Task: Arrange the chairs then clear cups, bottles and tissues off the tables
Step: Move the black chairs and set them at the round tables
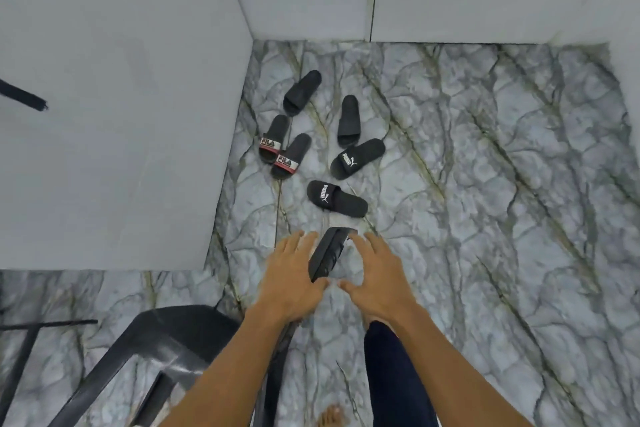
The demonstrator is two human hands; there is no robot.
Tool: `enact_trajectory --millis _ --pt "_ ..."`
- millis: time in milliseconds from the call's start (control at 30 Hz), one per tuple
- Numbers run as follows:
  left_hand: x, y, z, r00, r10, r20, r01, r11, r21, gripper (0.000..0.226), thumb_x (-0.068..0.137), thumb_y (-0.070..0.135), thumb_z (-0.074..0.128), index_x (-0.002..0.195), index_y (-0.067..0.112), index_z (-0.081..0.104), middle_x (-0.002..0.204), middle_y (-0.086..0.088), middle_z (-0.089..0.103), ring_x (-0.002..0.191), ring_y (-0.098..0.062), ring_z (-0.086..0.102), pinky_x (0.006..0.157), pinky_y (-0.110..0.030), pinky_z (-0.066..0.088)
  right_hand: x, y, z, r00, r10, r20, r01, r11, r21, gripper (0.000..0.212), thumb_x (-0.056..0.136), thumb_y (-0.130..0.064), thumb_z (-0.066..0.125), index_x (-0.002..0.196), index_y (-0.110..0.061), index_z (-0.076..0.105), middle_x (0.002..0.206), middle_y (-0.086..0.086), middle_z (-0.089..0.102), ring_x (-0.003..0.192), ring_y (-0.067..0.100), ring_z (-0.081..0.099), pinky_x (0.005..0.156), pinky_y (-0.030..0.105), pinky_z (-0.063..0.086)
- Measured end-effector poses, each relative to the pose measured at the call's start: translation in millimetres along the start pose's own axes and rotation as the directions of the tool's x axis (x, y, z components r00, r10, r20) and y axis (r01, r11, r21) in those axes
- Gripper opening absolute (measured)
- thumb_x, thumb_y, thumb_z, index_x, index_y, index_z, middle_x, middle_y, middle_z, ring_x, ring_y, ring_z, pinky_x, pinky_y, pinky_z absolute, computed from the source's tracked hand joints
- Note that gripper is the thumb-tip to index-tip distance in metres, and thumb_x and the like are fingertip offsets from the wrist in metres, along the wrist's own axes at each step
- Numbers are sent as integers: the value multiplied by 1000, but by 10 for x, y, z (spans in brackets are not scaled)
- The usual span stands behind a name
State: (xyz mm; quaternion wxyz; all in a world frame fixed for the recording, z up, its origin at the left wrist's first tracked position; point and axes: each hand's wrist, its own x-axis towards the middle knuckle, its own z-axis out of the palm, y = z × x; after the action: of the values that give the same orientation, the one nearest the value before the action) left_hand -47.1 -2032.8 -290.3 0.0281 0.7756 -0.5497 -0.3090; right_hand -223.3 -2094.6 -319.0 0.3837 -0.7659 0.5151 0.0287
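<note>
My left hand (pixel 289 277) and right hand (pixel 377 274) spread their fingers beside a black thing (pixel 325 253), mid-frame. One black chair (pixel 180 333) stands lower left. No cups, bottles or tissues show, so I think nearly everything is left.

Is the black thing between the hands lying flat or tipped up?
Tipped up: the black thing stands on its edge between the left hand and right hand, unlike the flat slipper beyond.
</note>
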Motion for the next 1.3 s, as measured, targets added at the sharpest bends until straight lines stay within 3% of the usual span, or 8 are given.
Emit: enact_trajectory --millis 233,433,633,867,967,1067,1167,1300 --pt "1718 -392 1140 987 -72 145 72 997 -1 74 92 38 62 154 20 25 155 -4 32 140 -26 31 113 -41 31 1875 978 768 977 -9 211 31 995 -99 94 86 -36 69 157 -22 11 163 7 12 150 24 10 120 43 18" --pt "2133 -626 1774 963 -126 239 155 982 -107 41 86 18 61 126 20 57 107 -3 68 96 -24 65 79 -34 53 2338 1428 1552 928 -100 358 104 995 8 63 72 -22 76 131 -17 52 130 5 55 120 26 51 95 43 47" --pt "2008 -593 1470 974 -158 165 174 981 -85 8 80 16 63 88 15 64 76 -2 64 69 -23 60 59 -35 50 2342 1360 1459 943 -134 305 129 991 37 42 72 -18 77 111 -20 60 118 -1 60 109 18 54 89 34 47" --pt "895 -644 -86 963 -238 127 260 944 -202 26 70 7 62 87 24 73 71 3 66 66 -16 61 61 -34 53 1936 331 874 889 -331 316 301 943 140 45 61 -23 88 99 -22 64 100 -9 64 91 13 58 86 33 45" --pt "74 -755 -809 950 -302 84 313 914 -258 33 73 4 67 86 34 72 75 9 69 71 -5 64 60 -21 49 1699 -355 663 829 -360 429 351 931 102 36 56 -34 91 80 -24 65 78 -9 64 74 12 59 72 34 50" --pt "-987 -866 -1624 923 -384 -32 359 886 -293 41 71 -2 72 81 37 72 74 15 71 72 -1 67 62 -19 51 1262 -1062 477 807 -457 373 412 889 199 43 50 -44 94 63 -23 60 59 -8 57 58 11 53 56 31 44" --pt "-2180 -1015 -2414 853 -459 -247 383 874 -299 43 62 -13 72 76 28 74 71 13 71 70 -1 67 65 -20 54 520 -2025 236 736 -644 208 584 760 285 49 48 -50 94 57 -29 50 54 -11 51 52 5 46 52 25 36" --pt "-3671 -1304 -2926 687 -536 -491 469 843 -263 32 59 -9 69 70 21 72 63 4 68 64 -9 64 63 -31 54 -581 -3384 0 556 -820 135 813 571 118 56 51 -65 85 68 -20 56 65 -9 62 63 14 56 56 30 40"
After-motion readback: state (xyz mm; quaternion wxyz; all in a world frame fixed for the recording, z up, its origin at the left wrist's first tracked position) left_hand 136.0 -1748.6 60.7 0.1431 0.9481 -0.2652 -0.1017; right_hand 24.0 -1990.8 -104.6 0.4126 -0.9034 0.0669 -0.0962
